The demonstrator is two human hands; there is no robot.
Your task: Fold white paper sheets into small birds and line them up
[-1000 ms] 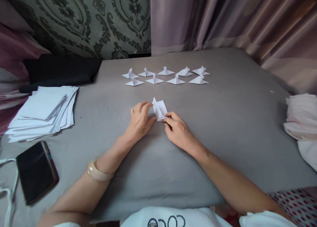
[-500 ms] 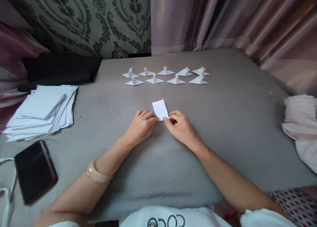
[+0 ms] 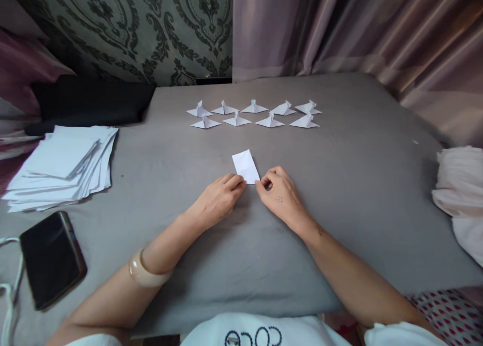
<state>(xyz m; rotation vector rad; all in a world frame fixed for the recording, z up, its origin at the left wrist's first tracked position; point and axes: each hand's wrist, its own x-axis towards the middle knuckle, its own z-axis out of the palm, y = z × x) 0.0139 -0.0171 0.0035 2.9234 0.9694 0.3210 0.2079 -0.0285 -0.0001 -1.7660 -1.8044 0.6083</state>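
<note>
A small folded piece of white paper [image 3: 246, 166] lies on the grey cloth, with a faint crease across it. At its near left corner, my left hand [image 3: 222, 197] is closed, its fingertips pinching or pressing the edge. My right hand [image 3: 281, 195] has thumb and forefinger pinched together at the near right corner of the paper. Beyond both hands, several folded white paper birds [image 3: 236, 119] stand in two rows.
A stack of white paper sheets [image 3: 64, 170] lies at the left, in front of a folded black cloth [image 3: 94, 102]. Nearer are a dark phone [image 3: 53, 260] and a white cable [image 3: 11, 295]. Pale bunched fabric [image 3: 458, 195] sits at the right edge.
My right thumb has slid off the paper's face to its near right corner. My left fingers have shifted slightly nearer and right, and more of the paper shows.
</note>
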